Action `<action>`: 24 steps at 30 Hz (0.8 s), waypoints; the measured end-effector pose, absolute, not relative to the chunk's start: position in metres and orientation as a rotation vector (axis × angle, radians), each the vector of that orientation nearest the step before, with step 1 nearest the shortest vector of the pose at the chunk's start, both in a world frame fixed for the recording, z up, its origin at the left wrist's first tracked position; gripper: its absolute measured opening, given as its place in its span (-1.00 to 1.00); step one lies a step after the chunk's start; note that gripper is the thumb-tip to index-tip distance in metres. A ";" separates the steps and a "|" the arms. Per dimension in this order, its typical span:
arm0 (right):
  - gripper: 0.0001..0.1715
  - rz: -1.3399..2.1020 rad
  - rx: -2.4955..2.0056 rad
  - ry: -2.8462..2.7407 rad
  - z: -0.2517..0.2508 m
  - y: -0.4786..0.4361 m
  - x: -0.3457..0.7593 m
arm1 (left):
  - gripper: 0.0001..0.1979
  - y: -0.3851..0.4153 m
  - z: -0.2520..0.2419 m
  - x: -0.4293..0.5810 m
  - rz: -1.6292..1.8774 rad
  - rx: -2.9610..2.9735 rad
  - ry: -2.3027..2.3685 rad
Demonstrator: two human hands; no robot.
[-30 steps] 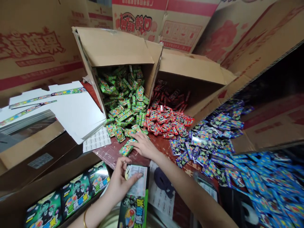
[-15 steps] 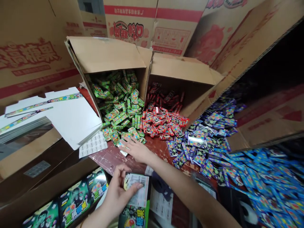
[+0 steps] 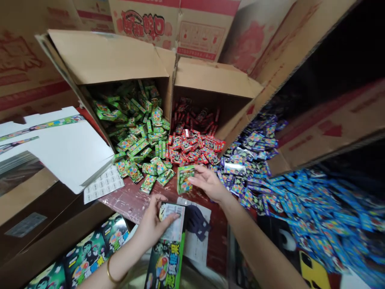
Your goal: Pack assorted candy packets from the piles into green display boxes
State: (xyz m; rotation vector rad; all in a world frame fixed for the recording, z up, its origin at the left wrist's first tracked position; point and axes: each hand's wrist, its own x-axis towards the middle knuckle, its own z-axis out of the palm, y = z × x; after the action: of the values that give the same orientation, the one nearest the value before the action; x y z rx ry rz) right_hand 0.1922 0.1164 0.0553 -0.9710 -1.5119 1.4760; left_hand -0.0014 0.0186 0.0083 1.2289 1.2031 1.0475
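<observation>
Packing workshop, seemingly: printed cartons (image 3: 200,38) stacked far side; tipped-open cartons (image 3: 108,56) spilling green packets (image 3: 135,134) and red packets (image 3: 192,146); blue packets (image 3: 325,216) heaped right; white card stack (image 3: 72,144) left; sticker sheet (image 3: 104,184) on scuffed dark-red table (image 3: 129,198).

Packets (image 3: 195,147) lie in and before the cartons (image 3: 111,58), right of a sticker sheet (image 3: 104,184).

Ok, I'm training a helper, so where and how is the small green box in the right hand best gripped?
The small green box is probably best pinched at its right edge, coming from the right, as the right hand does. It is roughly upright, broad face showing, and its slim shape suits a pinch.
</observation>
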 end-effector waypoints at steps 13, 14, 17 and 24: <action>-0.79 1.457 -1.019 -1.783 0.028 0.068 0.214 | -0.38 0.016 0.009 0.010 0.993 1.113 1.059; -0.79 1.482 -1.019 -1.732 0.026 0.062 0.212 | -0.40 0.017 0.008 0.008 0.981 1.163 1.083; -0.73 1.583 -1.056 -1.479 0.017 0.044 0.204 | -0.62 0.020 0.006 0.001 0.937 1.273 1.138; -0.65 1.369 -1.141 -0.990 -0.007 0.006 0.179 | -0.66 0.016 -0.001 0.001 0.898 1.267 1.145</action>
State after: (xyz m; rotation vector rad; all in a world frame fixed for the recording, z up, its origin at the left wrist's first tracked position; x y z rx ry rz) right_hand 0.1789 0.0063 -0.0071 -1.1415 -0.9903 1.3690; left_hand 0.0007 0.0162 -0.0005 1.2675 1.1451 0.8980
